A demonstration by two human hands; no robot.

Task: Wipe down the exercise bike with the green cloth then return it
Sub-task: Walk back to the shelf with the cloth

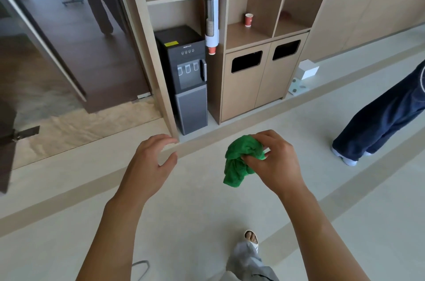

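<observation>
Head view: sandalled foot (pixel 251 238) stepping over pale floor (pixel 345 223). Right hand (pixel 274 161) bunched round green cloth (pixel 239 161), fingers curled into its folds, loose end dangling at chest height. Left hand (pixel 149 161) holding nothing, fingers relaxed and half spread. Facing shelving unit (pixel 264 34) with water dispenser (pixel 187 78) and bin cupboard (pixel 259 80); second person's legs (pixel 379 119) at right. No exercise bike in sight. Probably carrying cloth, to bike or back to its place; cannot tell which. Next: walking on, cloth gripped.
</observation>
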